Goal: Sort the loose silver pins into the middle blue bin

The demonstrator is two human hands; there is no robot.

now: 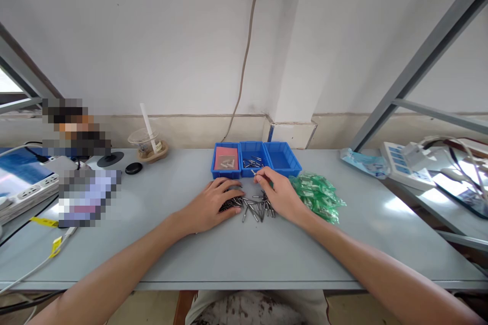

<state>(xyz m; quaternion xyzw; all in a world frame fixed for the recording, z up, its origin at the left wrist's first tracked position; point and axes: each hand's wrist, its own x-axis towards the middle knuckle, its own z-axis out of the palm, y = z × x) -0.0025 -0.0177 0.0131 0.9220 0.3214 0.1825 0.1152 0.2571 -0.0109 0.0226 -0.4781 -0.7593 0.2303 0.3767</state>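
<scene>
My left hand [215,202] rests on the table with its fingers spread around a pile of small dark metal pins [231,204]. Between both hands, loose metal pins [252,209] lie scattered. My right hand [278,193] pinches one small metal pin [254,173] between thumb and fingertips, just in front of the middle blue bin [246,173], which has several pins inside. The left blue bin [226,175] contains a red piece [222,153] and some small items in a clear bag. At the right, the third blue bin [282,158] shows no pins.
Green plastic bags [319,196] are heaped right of my right hand. A cup holder [157,152], a black round object [133,168] and a phone [89,198] are on the left. Power strips [406,167] and a blue packet [364,162] stand at the right.
</scene>
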